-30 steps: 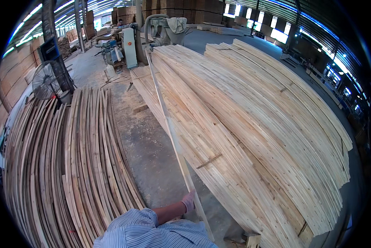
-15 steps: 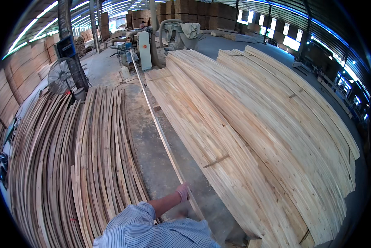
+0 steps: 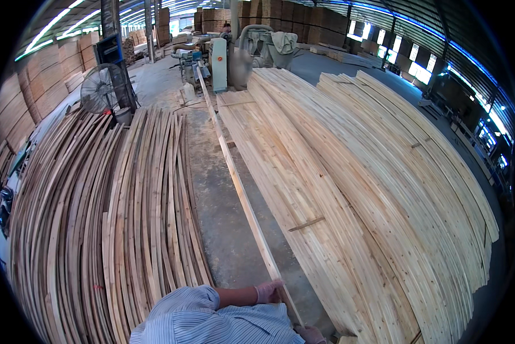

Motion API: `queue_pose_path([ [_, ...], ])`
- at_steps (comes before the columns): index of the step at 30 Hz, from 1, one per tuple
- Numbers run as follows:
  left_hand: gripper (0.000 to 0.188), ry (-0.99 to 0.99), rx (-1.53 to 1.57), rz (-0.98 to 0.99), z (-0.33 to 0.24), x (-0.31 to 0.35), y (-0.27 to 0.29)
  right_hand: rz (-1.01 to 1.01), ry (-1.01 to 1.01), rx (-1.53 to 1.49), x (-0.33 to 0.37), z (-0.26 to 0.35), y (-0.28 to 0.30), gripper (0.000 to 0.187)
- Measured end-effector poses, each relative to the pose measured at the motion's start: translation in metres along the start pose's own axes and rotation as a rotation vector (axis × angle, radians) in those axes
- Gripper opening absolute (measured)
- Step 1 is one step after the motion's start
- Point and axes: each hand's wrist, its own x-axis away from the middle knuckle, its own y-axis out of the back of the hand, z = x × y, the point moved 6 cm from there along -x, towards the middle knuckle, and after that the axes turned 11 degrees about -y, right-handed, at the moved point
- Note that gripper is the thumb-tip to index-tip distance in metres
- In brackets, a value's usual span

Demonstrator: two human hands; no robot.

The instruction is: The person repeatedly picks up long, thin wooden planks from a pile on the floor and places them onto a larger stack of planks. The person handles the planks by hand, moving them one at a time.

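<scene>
1. Head view, left hand: the person's left hand [image 3: 269,291] is gripping the wooden strip [image 3: 245,200] near its close end, its fingers wrapping narrowly around the wood.
2. Head view, right hand: the right hand [image 3: 311,335] is sitting at the close end of the strip, below and to the right of the left hand. The lower edge is cutting it off, so I cannot tell whether its fingers are closing on the wood.
3. Head view, workpiece: the strip is running forward from the hands, leaning to the left, above the bare floor [image 3: 226,246]. Its far end is lying beside a pale machine cabinet [image 3: 219,63] with a red knob; I cannot tell whether it is touching the machinery.
4. Head view, left of the hands: long, darker strips [image 3: 148,200] are lying side by side. A round fan [image 3: 99,89] is standing beyond them.
5. Head view, right of the hands: a broad spread of pale boards [image 3: 337,189] is extending forward, a short crosspiece [image 3: 306,223] resting on it.
6. Head view, behind the left hand: a blue striped shirt [image 3: 206,321] is covering the upper arm.
</scene>
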Motion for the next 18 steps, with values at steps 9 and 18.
queue_pose_path([
  [9,0.033,-0.294,-0.313,-0.435,-0.017,0.034,-0.002,-0.257,-0.069,-0.080,0.043,-0.041,0.004,0.066],
  [18,0.040,-0.529,-0.351,-0.374,-0.130,0.070,-0.041,-0.483,-0.124,0.017,0.044,-0.074,0.000,0.066],
])
